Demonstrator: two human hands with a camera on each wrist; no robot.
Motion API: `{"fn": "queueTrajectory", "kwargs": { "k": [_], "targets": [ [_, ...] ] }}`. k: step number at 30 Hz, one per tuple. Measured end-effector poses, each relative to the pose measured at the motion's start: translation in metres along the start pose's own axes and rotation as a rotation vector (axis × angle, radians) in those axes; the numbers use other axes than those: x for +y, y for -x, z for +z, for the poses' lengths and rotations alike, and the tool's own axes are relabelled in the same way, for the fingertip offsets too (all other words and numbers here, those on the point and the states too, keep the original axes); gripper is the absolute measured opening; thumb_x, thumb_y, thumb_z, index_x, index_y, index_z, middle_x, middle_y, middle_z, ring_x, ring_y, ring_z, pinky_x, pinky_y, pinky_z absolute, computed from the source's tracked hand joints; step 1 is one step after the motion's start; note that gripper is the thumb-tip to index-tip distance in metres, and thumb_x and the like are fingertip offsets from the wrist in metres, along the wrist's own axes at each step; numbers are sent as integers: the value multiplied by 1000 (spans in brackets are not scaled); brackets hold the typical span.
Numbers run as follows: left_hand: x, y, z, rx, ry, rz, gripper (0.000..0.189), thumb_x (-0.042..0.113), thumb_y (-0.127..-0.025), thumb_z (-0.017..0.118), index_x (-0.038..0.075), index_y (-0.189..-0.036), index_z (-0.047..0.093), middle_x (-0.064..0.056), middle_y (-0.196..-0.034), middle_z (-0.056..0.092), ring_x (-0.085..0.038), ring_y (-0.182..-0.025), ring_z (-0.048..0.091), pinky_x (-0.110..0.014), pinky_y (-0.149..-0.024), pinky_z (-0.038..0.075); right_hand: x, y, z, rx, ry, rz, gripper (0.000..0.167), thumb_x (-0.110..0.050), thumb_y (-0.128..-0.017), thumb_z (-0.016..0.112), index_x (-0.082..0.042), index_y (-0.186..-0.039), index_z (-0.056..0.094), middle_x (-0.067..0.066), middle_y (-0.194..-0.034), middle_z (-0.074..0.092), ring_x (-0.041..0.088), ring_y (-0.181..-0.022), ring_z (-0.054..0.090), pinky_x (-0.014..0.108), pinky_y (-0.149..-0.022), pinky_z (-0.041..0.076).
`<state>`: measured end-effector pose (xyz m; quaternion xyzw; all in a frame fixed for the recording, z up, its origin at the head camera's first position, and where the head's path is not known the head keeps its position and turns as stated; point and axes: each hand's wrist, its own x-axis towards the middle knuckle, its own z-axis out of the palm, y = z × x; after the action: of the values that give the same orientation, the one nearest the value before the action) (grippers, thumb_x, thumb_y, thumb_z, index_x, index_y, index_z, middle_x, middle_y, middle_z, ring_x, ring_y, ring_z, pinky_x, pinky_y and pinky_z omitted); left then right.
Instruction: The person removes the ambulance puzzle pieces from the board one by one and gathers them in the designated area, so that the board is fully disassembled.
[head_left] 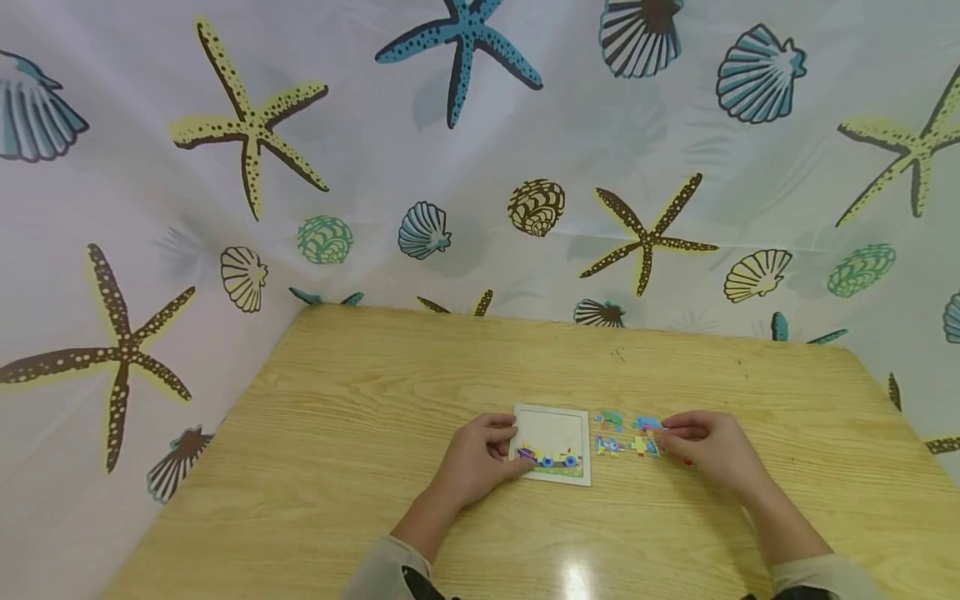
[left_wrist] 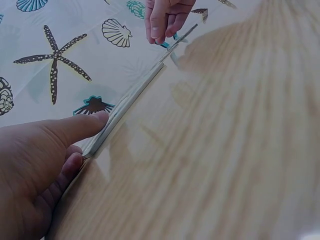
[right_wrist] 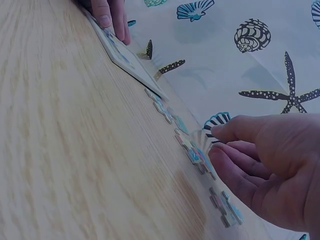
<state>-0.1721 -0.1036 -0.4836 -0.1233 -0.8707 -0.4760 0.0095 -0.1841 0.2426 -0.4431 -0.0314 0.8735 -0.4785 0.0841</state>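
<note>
A square jigsaw tray [head_left: 551,427] with a white rim lies on the table, its lower part filled with a colourful picture showing wheels. My left hand [head_left: 483,460] grips the tray's left edge, thumb on top and fingers at the side. To the right of the tray lie loose jigsaw pieces: a green one [head_left: 611,420], a blue one [head_left: 645,424], a purple-and-yellow one [head_left: 608,445] and a yellow-and-blue one [head_left: 643,446]. Beside them hovers my right hand [head_left: 708,446]. In the right wrist view its thumb and fingers are apart above the pieces [right_wrist: 192,150], nothing visible between them.
The light wooden table [head_left: 360,400] stretches out around the tray. A white cloth [head_left: 510,275] printed with starfish and shells hangs behind the table and at its sides. Something red [head_left: 687,462] shows partly under my right hand.
</note>
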Motion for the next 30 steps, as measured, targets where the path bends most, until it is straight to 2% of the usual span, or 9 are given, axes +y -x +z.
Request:
{"fn": "queueTrajectory", "kwargs": {
  "k": [4,11,20,30],
  "targets": [
    [2,1,-1,-3,-14,-12,62,27,-75,89,-4,-124,68,-8,-134,62,-9,-84,54,-17,-69,49,-6,-4,9,-21,-37,-13,41,-23,-93,72,7,-121,66,16,-108,74,15,-92,71,24,-74,58],
    [3,1,-4,-5,-9,-7,64,28,-74,90,-4,-124,67,-8,-134,61,-7,-82,55,-16,-69,50,-15,-12,25,-51,-109,-43,36,-13,-93,72,10,-119,64,17,-103,73,21,-89,73,27,-75,60],
    [1,0,-4,1,-22,1,63,27,-74,90,-5,-124,67,-9,-136,60,-7,-83,56,-16,-69,50,-28,-18,49,-79,-64,-89,35,-17,-90,75,5,-117,68,13,-102,74,18,-89,72,25,-74,58],
    [0,1,-1,-27,1,-3,66,26,-74,90,-7,-125,65,-11,-137,59,-10,-85,55,-16,-69,49,-38,-20,75,-119,-98,-184,33,-16,-90,76,5,-115,69,16,-103,75,19,-91,72,22,-74,57]
  ]
}}
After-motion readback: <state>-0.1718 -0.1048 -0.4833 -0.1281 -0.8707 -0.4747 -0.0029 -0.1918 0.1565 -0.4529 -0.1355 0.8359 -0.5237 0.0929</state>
